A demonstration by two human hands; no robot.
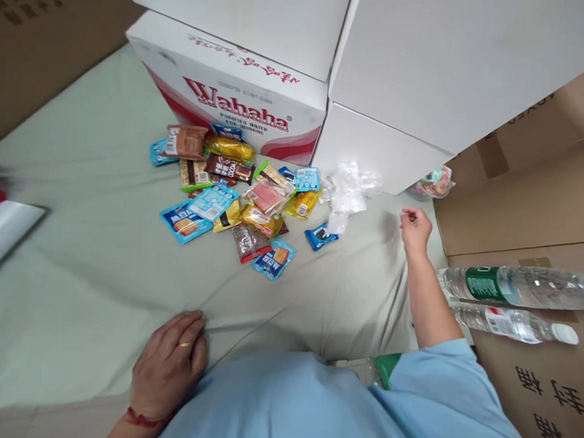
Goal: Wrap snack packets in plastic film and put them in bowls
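Note:
My left hand [169,361] rests palm down on the pale green cloth [102,289], with its fingers loosely bent and nothing visible in it. Over on the right, my right hand [416,230] is raised with its fingers drawn together in a pinch; I cannot make out whether anything is between them. Nearest to it on the left are crumpled clear plastic wrappers [348,192] and a small blue snack packet [321,236]. A loose pile of packaged snacks lies further left, among them a blue-and-white pouch [274,258], a yellow packet [260,220] and a brown packet [187,142].
A Wahaha water carton [229,102] stands behind the snacks, with white boxes [450,65] beside it. Two plastic bottles, one large [533,286] and one smaller [522,325], lie by brown cardboard [522,208] at right. A clear bag [434,182] sits near the corner.

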